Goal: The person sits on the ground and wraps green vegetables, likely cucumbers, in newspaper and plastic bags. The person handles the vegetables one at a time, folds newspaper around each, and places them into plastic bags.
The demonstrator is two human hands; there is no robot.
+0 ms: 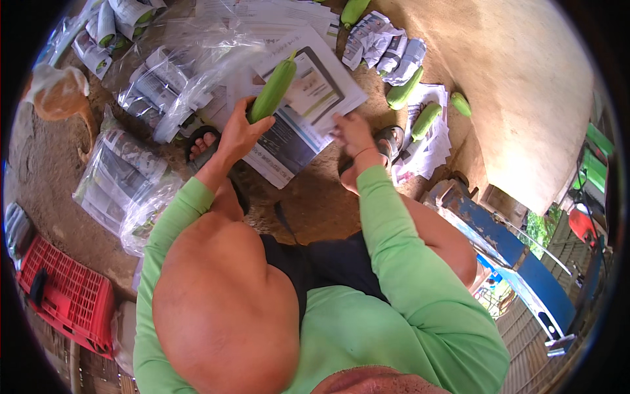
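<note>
Head view: a long pale-green cucumber-like vegetable point(274, 88) is gripped at its lower end by the left hand point(237, 136), fingers clenched around it. Long axis runs from the hand toward about 1 o'clock, tip up and free, over a printed newspaper sheet point(308, 115) spread on the dirt floor point(315, 203).

The right hand point(354, 134) is set at 3 o'clock from the left hand, near but apart from the vegetable. Its fingers are pressed on the sheet's right edge; whether the paper is pinched or only touched cannot be told. The vegetable lies at about 10 o'clock from this hand. The left hand is the nearer one, already holding.

At 1–2 o'clock from the right hand, three more green vegetables point(426, 118) are seen on other paper, beside several paper-wrapped bundles point(387, 49). At 9 o'clock from the left hand, clear plastic bags of folded newspaper point(121, 171) are stacked. A red plastic crate point(65, 292) sits at 7 o'clock, well apart.
</note>
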